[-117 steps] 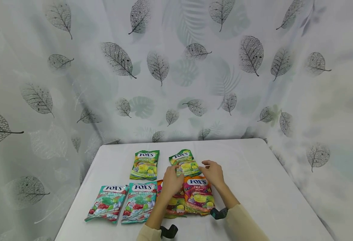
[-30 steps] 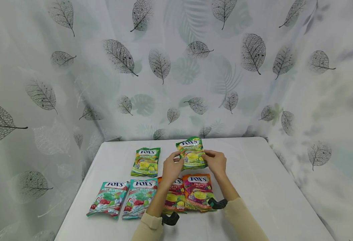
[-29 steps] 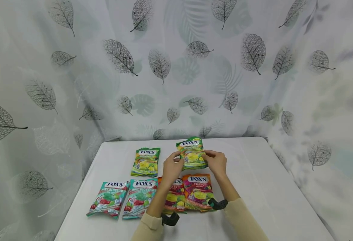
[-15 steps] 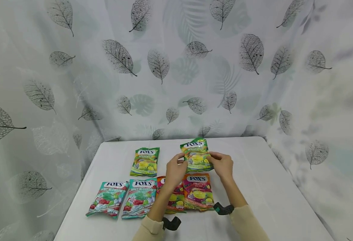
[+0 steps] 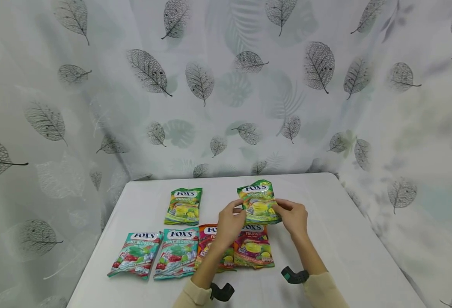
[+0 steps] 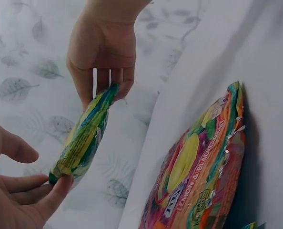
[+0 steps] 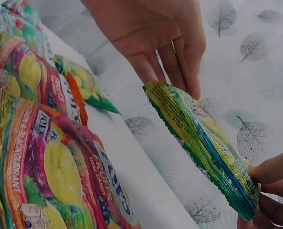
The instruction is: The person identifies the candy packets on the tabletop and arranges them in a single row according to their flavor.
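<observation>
Both hands hold a green Fox's candy bag (image 5: 258,202) upright above the table (image 5: 326,239). My left hand (image 5: 238,210) pinches its left edge and my right hand (image 5: 283,208) pinches its right edge. In the left wrist view the green bag (image 6: 84,136) is seen edge-on, with the left hand (image 6: 41,191) at its lower corner and the right hand (image 6: 106,86) at the far edge. The right wrist view shows the same bag (image 7: 203,143) between the right hand (image 7: 265,191) and the left hand (image 7: 179,81). Two orange-pink fruits bags (image 5: 254,250) lie just below.
A second green bag (image 5: 183,206) lies on the table to the left. Two teal mint bags (image 5: 135,254) (image 5: 177,253) lie side by side at the front left. A leaf-print curtain (image 5: 226,85) hangs close behind and beside the table.
The green bag has been lifted off the table since the earliest frame. Over the last second both hands have carried it to the right.
</observation>
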Action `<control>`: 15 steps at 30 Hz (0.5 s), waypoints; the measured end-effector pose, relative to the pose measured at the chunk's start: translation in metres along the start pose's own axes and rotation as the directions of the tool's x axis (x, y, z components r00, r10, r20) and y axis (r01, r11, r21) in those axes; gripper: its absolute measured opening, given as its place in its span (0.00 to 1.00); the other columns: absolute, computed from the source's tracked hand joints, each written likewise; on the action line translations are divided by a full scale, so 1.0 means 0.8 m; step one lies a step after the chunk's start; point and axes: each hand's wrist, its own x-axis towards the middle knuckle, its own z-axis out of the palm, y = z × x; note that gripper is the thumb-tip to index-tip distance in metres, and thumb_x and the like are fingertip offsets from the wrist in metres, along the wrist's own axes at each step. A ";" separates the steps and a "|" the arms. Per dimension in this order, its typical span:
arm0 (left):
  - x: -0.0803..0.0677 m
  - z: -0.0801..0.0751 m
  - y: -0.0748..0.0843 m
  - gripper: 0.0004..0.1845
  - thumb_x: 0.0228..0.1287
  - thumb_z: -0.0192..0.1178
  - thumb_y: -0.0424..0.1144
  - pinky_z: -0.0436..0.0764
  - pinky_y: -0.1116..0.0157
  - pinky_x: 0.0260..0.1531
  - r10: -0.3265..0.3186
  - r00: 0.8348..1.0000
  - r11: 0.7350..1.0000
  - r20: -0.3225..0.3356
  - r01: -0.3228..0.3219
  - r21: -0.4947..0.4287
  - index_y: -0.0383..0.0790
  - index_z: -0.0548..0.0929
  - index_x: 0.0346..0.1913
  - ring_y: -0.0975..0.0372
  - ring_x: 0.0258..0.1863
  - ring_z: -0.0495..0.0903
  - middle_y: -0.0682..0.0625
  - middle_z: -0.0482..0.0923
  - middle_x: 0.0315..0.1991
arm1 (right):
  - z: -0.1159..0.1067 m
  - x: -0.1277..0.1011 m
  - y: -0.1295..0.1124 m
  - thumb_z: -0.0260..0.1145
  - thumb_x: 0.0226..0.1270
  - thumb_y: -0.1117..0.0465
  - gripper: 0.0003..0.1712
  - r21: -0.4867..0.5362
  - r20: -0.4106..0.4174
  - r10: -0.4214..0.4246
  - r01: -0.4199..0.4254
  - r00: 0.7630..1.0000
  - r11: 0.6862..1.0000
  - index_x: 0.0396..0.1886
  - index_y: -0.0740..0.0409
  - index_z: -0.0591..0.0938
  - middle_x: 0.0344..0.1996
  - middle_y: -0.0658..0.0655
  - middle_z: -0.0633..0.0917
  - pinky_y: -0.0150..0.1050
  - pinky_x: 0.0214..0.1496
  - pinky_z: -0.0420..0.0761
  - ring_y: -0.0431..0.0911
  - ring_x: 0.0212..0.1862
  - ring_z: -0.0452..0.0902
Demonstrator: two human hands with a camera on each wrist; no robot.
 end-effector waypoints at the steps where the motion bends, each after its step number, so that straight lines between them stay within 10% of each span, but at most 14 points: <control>1: -0.002 0.002 0.000 0.22 0.77 0.55 0.37 0.82 0.64 0.30 0.000 1.000 1.000 0.002 0.000 0.003 0.39 0.77 0.71 0.51 0.48 0.87 0.38 0.84 0.55 | -0.003 -0.002 0.002 0.73 0.70 0.55 0.17 -0.003 -0.001 0.000 0.000 1.000 1.000 0.54 0.58 0.90 0.47 0.60 0.90 0.32 0.40 0.81 0.50 0.45 0.84; 15: -0.022 0.034 -0.006 0.21 0.75 0.57 0.35 0.80 0.68 0.23 -0.022 0.999 1.000 0.039 0.022 0.004 0.38 0.79 0.68 0.59 0.42 0.88 0.40 0.85 0.51 | -0.033 -0.028 0.031 0.73 0.70 0.56 0.16 -0.068 -0.044 0.034 -0.037 0.998 0.997 0.52 0.59 0.90 0.46 0.60 0.91 0.30 0.39 0.79 0.49 0.46 0.84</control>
